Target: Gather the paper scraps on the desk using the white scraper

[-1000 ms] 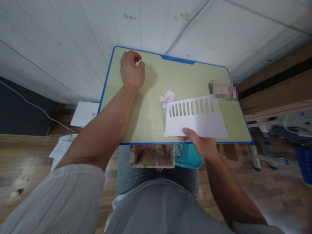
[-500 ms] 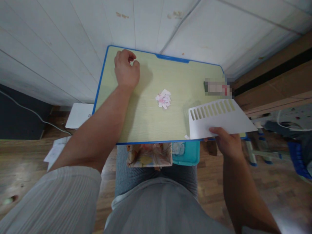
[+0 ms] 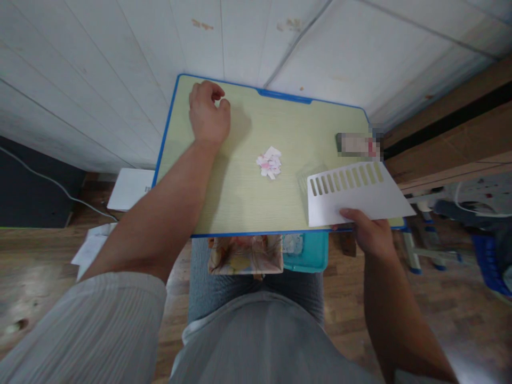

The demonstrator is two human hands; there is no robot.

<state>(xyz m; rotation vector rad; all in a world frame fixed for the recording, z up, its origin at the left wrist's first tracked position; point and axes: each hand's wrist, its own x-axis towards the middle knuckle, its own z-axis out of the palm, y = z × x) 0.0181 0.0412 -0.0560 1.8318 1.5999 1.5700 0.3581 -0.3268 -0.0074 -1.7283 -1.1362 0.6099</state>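
Observation:
Toward the far left of the table, my left hand [image 3: 210, 114] rests on the pale tabletop [image 3: 240, 197]. Its fingers curl loosely, the thumb stands apart from them, and no object shows in it. My right hand [image 3: 370, 232] grips a white card with a row of slots [image 3: 340, 205] by its near edge, thumb on top and fingers hidden beneath. The card is held over the right front part of the table. Between the hands lies a small pile of white and pink paper scraps [image 3: 269, 162], which neither hand touches.
A pixelated object [image 3: 358, 145] lies near the table's right edge. Below the front edge are a patterned box [image 3: 246, 261] and a turquoise bin [image 3: 314, 253]. Brown cardboard [image 3: 460, 141] stands close on the right; the white wall [image 3: 240, 42] borders the back.
My right hand and the card have shifted slightly left. A small white scrap near the table's front edge no longer shows. My left hand stays in place.

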